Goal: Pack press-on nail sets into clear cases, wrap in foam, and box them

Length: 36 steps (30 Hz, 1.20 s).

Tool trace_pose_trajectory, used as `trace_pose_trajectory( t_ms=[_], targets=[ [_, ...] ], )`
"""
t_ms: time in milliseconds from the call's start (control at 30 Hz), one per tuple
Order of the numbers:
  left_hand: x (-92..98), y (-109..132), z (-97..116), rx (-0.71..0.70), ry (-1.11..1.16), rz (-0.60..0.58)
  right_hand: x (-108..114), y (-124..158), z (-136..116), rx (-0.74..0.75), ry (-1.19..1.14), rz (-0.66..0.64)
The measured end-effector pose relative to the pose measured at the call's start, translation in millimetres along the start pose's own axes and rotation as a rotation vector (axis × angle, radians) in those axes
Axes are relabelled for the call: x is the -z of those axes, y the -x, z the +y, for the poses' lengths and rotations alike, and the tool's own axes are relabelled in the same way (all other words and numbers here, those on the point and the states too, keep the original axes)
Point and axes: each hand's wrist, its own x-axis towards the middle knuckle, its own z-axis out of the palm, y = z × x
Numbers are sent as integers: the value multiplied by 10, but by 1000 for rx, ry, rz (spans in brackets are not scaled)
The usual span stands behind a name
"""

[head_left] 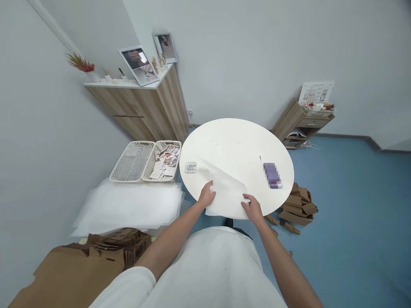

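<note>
A thin white packing sheet lies slanted over the near part of the round white table, its lower edge reaching the table's front rim. At the sheet's left edge, my left hand is closed on it, thumb side up. My right hand grips the right edge, with thumb and forefinger curved towards the sheet. A small clear plastic case with little pieces inside rests on the table, left of the sheet and apart from both hands.
A blurred purple item lies at the table's right. Left of the table stand two white baskets, one with cards, above stacked translucent sheets and flat cardboard. Cardboard boxes lie on the floor at right. Wooden cabinet behind.
</note>
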Motion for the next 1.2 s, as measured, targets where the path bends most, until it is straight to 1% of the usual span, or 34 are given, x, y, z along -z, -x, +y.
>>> trace_pose_trajectory(
  t_ms=[100,200,333,467,567,667,733,767,867,967,1067,1200],
  targets=[
    [-146,-102,74,-11,-82,-32,50,-115,236,-24,-1,-59],
    [-265,-150,112,43,-120,-56,89,-226,411,-23,14,-119],
    [-408,-161,146,113,-152,-58,119,-333,588,-19,100,-205],
    [-516,-179,172,100,-251,-73,98,-365,701,50,250,-244],
    [-562,-217,217,101,-350,-90,74,-338,703,65,337,-189],
    [-598,-222,296,101,-501,-12,61,-307,645,108,394,-105],
    [-632,-173,345,80,-597,36,48,-304,603,183,399,-126],
    [-652,-132,361,58,-629,29,36,-310,587,223,395,-163],
    [-716,14,366,-16,-665,-86,-20,-356,567,278,383,-282],
    [-748,103,324,-12,-660,-169,-81,-426,568,253,389,-316],
    [-740,78,286,16,-661,-196,-107,-502,559,239,404,-313],
    [-739,-30,263,11,-801,-240,-81,-600,527,218,464,-316]
  ],
)
